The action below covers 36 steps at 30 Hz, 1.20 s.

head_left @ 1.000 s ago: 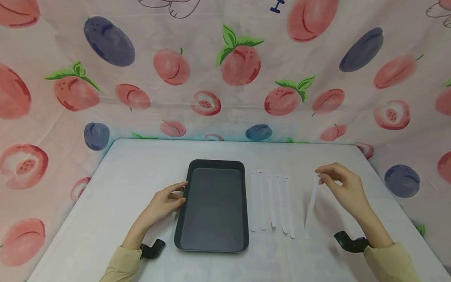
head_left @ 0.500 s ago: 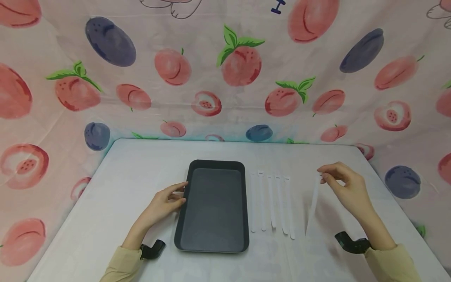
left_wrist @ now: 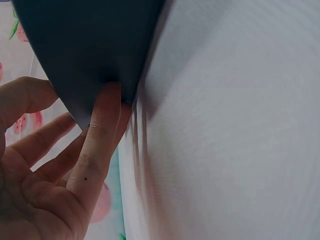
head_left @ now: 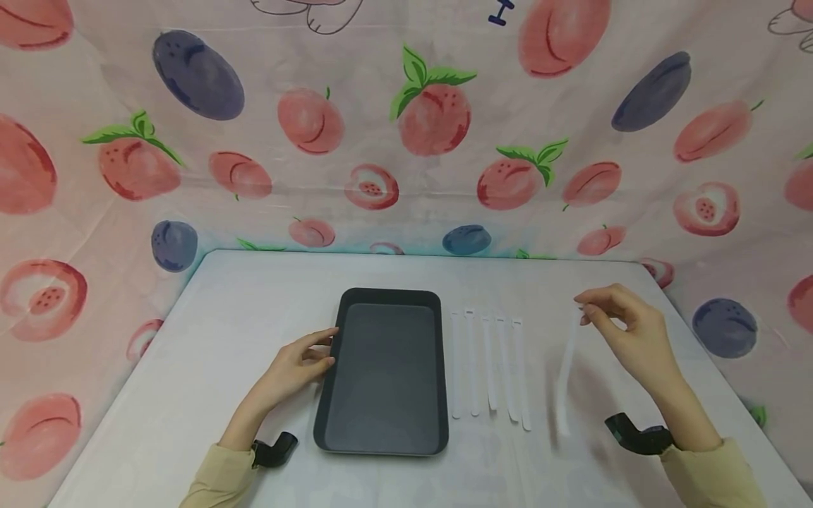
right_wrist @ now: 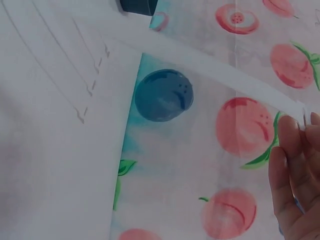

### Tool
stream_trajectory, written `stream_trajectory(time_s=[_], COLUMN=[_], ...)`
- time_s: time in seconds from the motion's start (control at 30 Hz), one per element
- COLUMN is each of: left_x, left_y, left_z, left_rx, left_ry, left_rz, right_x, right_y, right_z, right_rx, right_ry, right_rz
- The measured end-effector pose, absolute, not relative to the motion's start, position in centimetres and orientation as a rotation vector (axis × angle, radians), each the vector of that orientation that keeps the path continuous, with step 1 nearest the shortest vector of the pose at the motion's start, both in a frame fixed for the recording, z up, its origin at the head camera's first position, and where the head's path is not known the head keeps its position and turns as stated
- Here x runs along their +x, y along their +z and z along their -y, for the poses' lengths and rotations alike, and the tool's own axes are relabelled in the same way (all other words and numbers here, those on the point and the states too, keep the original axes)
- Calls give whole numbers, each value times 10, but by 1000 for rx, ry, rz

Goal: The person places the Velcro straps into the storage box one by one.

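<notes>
My right hand [head_left: 606,314] pinches the top end of a white strip [head_left: 565,374] and holds it up off the white table [head_left: 241,317]; the strip hangs down, its lower end just above the surface. In the right wrist view the strip [right_wrist: 220,75] runs diagonally to my fingertips [right_wrist: 292,135]. Several more white strips [head_left: 489,367] lie side by side right of a dark rectangular tray [head_left: 384,374]. My left hand [head_left: 301,363] rests with straight fingers against the tray's left edge; the left wrist view shows the fingers [left_wrist: 100,125] touching the tray's corner [left_wrist: 90,45].
A fruit-printed cloth [head_left: 406,127] forms walls behind and on both sides of the table. Black wrist mounts [head_left: 276,448] show at both sleeves. Bare table surface lies left of the tray and along the front.
My right hand has risen slightly, lifting the strip so that its lower end comes off the table. The left hand and the tray have not moved.
</notes>
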State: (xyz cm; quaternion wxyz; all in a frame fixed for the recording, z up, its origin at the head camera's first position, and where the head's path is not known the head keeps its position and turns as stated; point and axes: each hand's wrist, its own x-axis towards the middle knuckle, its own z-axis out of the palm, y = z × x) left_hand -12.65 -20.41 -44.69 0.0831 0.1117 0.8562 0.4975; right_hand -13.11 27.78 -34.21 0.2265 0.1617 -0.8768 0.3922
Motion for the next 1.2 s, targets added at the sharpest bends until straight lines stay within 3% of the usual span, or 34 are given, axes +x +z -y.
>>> stream_trajectory(time_s=[1.2], left_x=[-127], left_y=[-447], left_z=[205], left_rx=[349], left_ry=[1508], left_rz=[-2524], right_x=[-127], right_y=[-332], right_z=[-198], right_rx=[721], right_ry=[1363], right_rz=[2255])
